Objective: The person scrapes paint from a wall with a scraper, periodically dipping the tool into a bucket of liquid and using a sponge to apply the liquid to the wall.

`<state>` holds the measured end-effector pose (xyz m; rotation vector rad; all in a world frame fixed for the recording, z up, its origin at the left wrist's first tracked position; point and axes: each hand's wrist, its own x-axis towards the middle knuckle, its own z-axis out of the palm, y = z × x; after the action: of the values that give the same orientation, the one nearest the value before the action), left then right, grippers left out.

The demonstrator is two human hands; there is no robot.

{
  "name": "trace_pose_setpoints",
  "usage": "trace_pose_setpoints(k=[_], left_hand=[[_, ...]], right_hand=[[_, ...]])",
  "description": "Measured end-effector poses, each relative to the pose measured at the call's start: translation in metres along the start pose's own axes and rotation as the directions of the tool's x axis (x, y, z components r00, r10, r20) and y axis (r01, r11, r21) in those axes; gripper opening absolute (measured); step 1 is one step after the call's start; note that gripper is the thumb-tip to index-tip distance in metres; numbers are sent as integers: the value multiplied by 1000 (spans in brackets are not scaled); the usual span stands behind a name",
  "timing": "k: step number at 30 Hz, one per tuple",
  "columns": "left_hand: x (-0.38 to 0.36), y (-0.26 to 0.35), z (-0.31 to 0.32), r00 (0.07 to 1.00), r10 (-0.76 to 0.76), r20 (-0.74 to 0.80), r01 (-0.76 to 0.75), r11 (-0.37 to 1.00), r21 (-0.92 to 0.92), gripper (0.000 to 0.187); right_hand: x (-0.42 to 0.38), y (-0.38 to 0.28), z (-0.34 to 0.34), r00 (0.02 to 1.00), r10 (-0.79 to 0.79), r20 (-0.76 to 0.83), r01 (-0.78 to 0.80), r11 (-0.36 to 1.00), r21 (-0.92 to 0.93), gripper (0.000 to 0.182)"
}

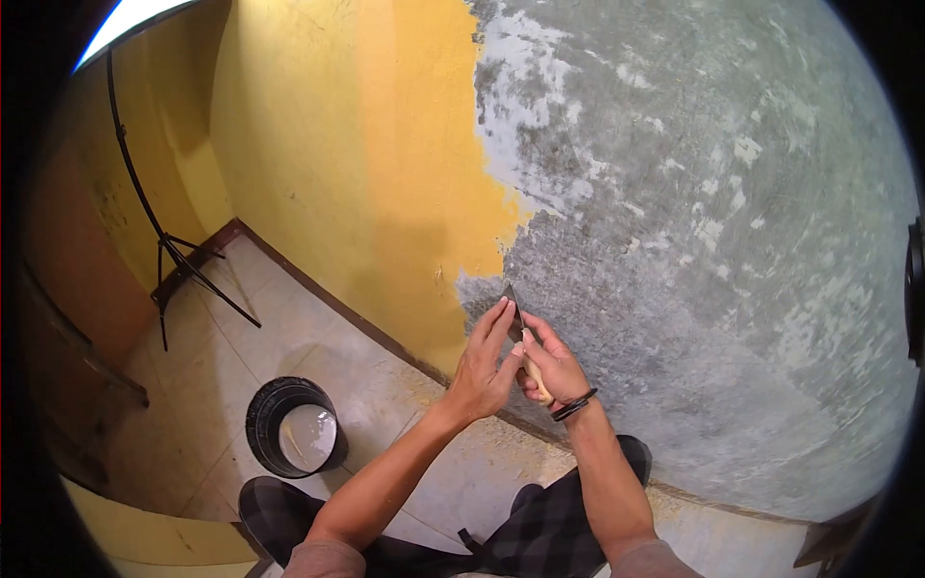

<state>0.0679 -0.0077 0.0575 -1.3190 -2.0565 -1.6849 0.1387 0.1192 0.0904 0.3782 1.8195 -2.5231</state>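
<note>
My right hand (pixel 554 364) is wrapped round the pale handle of a scraper (pixel 536 378), with a dark band on that wrist. The scraper's dark blade points up at the wall, near the lower edge of the yellow paint (pixel 424 144). Fingers of my left hand (pixel 484 366) lie long against the blade near its tip, and the thumb touches the tool near the top of the handle. The blade is partly hidden between my hands. Around the tip, the wall shows rough bare grey plaster (pixel 597 289) with pale patches higher up.
On the tiled floor (pixel 385 385) to the left stands a black bucket (pixel 258 424) with whitish contents. Behind it are a black tripod stand (pixel 166 236) and a bright lamp (pixel 130 21). Paint flakes lie along the foot of the wall. My dark-clad legs are below my arms.
</note>
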Motion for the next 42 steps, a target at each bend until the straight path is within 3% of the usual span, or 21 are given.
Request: trace_pose_setpoints(k=[5,14,18,20,22,27,29,36,38,42], left_hand=[[7,-4,8,987,-47,-155,44,999,-21,46],[18,-5,6,974,-27,-226,33,999,24,40],[23,-7,-2,970,-82,-229,68,995,-67,39],[22,-3,-4,967,-90,-237,67,992,-107,39],[20,-4,-2,967,-54,-248,39,997,-64,39],[22,-5,-1,963,-16,-270,10,1000,-24,39],[22,-5,-1,960,24,-279,-21,1000,15,37],[31,-8,1,951,10,-310,-2,1000,24,26],[36,-12,2,925,86,-370,-54,994,98,24],[34,-3,-7,948,-85,-305,58,994,-95,22]], right_hand=[[2,3,8,995,-34,-97,26,997,-79,42],[18,8,11,986,-62,-155,54,997,-51,45],[20,3,28,978,-65,-200,51,996,-77,47],[18,9,23,982,-66,-177,53,996,-72,50],[14,18,19,981,-183,-63,177,980,-89,49],[0,11,20,990,-128,-64,119,984,-130,52],[-3,10,15,996,13,-85,-9,999,43,46],[1,3,31,984,9,-176,-2,999,39,35],[6,2,33,984,9,-179,-3,999,33,34],[3,0,38,985,25,-170,-19,999,33,32]])
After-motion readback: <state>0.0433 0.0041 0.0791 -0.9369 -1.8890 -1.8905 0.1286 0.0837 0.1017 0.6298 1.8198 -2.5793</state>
